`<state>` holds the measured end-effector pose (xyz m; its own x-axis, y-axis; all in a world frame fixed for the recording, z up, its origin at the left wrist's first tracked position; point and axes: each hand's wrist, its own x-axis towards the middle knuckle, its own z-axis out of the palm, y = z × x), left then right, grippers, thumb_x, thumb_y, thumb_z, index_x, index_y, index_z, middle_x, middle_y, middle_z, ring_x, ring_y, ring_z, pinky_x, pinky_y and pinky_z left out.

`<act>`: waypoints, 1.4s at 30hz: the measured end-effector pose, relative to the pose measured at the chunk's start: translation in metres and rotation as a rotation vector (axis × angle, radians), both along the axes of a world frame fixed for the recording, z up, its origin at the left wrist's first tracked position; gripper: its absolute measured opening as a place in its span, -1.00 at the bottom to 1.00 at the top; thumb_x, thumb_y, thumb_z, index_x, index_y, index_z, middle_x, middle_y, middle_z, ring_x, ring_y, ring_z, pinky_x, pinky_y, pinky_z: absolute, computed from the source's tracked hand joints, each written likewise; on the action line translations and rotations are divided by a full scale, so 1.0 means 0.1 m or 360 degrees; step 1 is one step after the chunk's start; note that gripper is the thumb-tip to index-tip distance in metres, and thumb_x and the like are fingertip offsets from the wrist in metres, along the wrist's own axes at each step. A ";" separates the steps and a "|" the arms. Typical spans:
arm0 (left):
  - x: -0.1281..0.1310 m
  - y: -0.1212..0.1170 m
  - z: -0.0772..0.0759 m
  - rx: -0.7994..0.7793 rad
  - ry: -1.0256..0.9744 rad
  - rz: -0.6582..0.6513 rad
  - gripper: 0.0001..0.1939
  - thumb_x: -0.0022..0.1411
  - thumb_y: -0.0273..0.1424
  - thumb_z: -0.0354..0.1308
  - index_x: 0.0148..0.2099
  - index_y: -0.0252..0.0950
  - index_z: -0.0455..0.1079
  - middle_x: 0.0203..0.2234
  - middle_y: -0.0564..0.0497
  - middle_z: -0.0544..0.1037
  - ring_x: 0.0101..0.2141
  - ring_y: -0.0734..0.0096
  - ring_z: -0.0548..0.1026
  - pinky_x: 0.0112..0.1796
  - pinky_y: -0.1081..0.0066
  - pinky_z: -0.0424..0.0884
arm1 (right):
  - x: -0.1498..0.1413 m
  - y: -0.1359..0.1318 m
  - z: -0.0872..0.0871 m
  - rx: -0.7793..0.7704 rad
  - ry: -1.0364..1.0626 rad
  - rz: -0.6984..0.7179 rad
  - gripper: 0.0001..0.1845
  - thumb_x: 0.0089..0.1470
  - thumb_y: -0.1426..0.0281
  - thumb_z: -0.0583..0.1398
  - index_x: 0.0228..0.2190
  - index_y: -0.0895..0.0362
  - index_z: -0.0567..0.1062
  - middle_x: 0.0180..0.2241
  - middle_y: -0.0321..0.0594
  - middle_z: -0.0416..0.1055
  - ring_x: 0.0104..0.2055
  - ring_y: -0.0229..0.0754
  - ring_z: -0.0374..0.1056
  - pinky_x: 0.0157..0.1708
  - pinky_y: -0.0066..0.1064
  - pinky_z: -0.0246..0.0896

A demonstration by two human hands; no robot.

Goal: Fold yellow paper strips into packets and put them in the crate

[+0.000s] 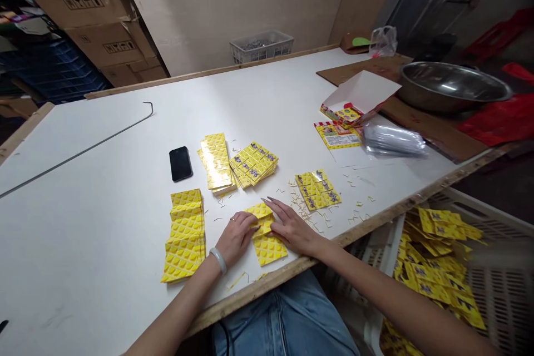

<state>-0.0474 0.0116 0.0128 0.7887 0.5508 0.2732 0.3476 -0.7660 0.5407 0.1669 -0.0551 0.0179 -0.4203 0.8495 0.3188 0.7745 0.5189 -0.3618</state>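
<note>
Both my hands are on a yellow patterned card strip (270, 250) with creased folds, near the table's front edge. On its left side, my left hand (237, 236) has bent fingers gripping the strip's edge. My right hand (294, 228) grips the opposite side, with some fingers reaching over the upper part. Left of them lies a stack of longer creased yellow strips (183, 236). Beyond the hands are a glossy stack of yellow cards (217, 161) and a fanned pile of printed yellow cards (255, 162). A printed yellow sheet (317, 189) lies to the right.
A black phone (181, 164) and a long hooked metal rod (83, 151) lie leftward. Small paper scraps (306, 211) litter the table. An open box (361, 97), plastic sleeves (392, 140) and a metal basin (453, 86) stand right. Below, a crate (386, 275) holds yellow packets.
</note>
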 end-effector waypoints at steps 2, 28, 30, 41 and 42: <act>-0.05 -0.04 0.03 0.0043 0.0088 -0.0055 -0.80 0.25 -0.32 0.06 -0.10 -0.25 0.37 -0.07 -0.14 0.38 -0.02 0.18 0.31 -0.05 0.11 0.37 | 0.01 0.01 -0.03 -0.0091 0.0114 0.0076 -0.80 0.19 0.42 0.04 -0.37 0.13 0.44 0.19 -0.06 0.12 0.25 -0.02 -0.04 0.16 0.01 0.03; -0.07 -0.19 -0.14 -0.0026 -0.0051 0.0103 -0.70 0.27 -0.44 0.01 0.06 -0.19 0.28 -0.04 -0.11 0.34 0.00 0.20 0.28 0.00 0.10 0.33 | 0.34 0.14 0.07 0.0126 0.0291 -0.0989 -0.75 0.14 0.32 0.07 -0.15 0.15 0.35 -0.19 -0.06 0.37 -0.09 -0.04 0.25 -0.06 -0.18 0.16; -0.08 -0.18 -0.17 -0.0017 -0.0036 0.0095 -0.66 0.27 -0.42 0.03 0.09 -0.20 0.25 -0.03 -0.12 0.34 0.00 0.20 0.28 0.01 0.11 0.33 | 0.60 0.14 0.09 0.0054 -0.0048 -0.1467 -0.64 0.16 0.17 0.05 -0.18 0.20 0.36 -0.23 0.01 0.37 -0.13 0.03 0.25 -0.12 -0.14 0.14; -0.13 -0.18 -0.14 0.0100 -0.0103 0.0143 -0.57 0.18 -0.29 0.15 0.09 -0.22 0.26 0.06 -0.18 0.28 0.07 0.12 0.26 0.02 0.09 0.34 | 0.98 0.22 0.10 -0.0434 -0.0490 -0.1612 -0.63 0.25 0.24 -0.09 -0.33 0.14 0.42 -0.38 -0.12 0.45 -0.36 -0.13 0.36 -0.40 -0.40 0.00; -0.14 -0.18 -0.13 0.0111 -0.0133 0.0158 -0.57 0.17 -0.29 0.16 0.09 -0.20 0.27 0.07 -0.17 0.27 0.08 0.11 0.25 0.03 0.07 0.32 | 1.01 0.19 0.14 -0.0416 -0.0483 -0.1632 -0.63 0.26 0.25 -0.10 -0.34 0.13 0.42 -0.38 -0.14 0.45 -0.37 -0.15 0.35 -0.42 -0.41 -0.01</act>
<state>-0.0617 -0.0060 -0.0003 0.7040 0.6025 0.3761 0.3797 -0.7668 0.5175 0.2677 -0.0358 0.0321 0.4928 0.8664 0.0811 0.8694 -0.4861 -0.0887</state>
